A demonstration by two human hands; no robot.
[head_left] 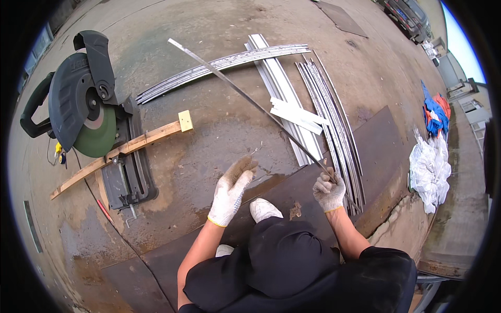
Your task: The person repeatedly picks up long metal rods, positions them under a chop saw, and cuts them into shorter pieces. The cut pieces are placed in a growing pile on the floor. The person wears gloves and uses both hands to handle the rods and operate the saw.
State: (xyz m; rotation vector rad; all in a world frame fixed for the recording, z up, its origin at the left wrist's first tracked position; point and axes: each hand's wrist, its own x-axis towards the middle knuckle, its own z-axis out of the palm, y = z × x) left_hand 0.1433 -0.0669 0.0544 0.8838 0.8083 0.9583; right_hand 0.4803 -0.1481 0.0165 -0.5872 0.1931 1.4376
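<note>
My right hand [329, 192], in a dotted white work glove, is closed round the near end of a long thin metal bar [245, 96]. The bar slants up and away to the left, passing above the other metal lengths. My left hand [231, 191], in a matching glove with dirt-browned fingers, holds nothing; its fingers are stretched out, apart from the bar. Right of my right hand lies a bundle of thin metal strips [334, 125]. Beyond, wide white metal profiles [278, 78] lie under a crosswise bundle of ribbed strips [222, 64]. Short white pieces [297, 116] rest on the profiles.
At the left stands a cut-off saw [70, 99] with a green disc [97, 134]. A wooden strip [141, 142] with a yellow end block [185, 120] crosses its base. A black cable [133, 248] runs nearby. White plastic sheeting [430, 169] and blue-orange cloth [437, 112] lie right.
</note>
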